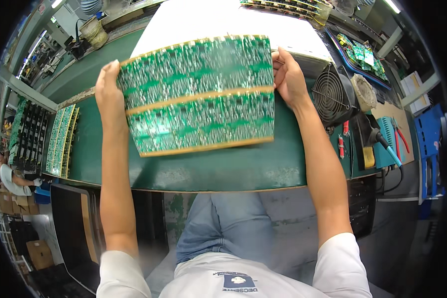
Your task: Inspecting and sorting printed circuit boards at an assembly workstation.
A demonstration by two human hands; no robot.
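Observation:
A large green circuit board panel (198, 120), dense with small soldered parts and edged in tan strips, is held up above the green worktable (223, 174). My left hand (109, 92) is closed on its left edge, near the upper corner. At the opposite edge, my right hand (288, 77) grips the upper right side, with the thumb and fingers partly hidden by the panel. The panel tilts a little, its right end higher than its left, and its component-covered face shows to me.
Other panels (62, 141) stand at the table's left end. A bright white surface (193, 22) lies beyond the panel. To the right are a fan (332, 94), a soldering iron (382, 140), red-handled pliers (401, 136) and a tray of boards (360, 54). A co-worker (15, 181) is far left.

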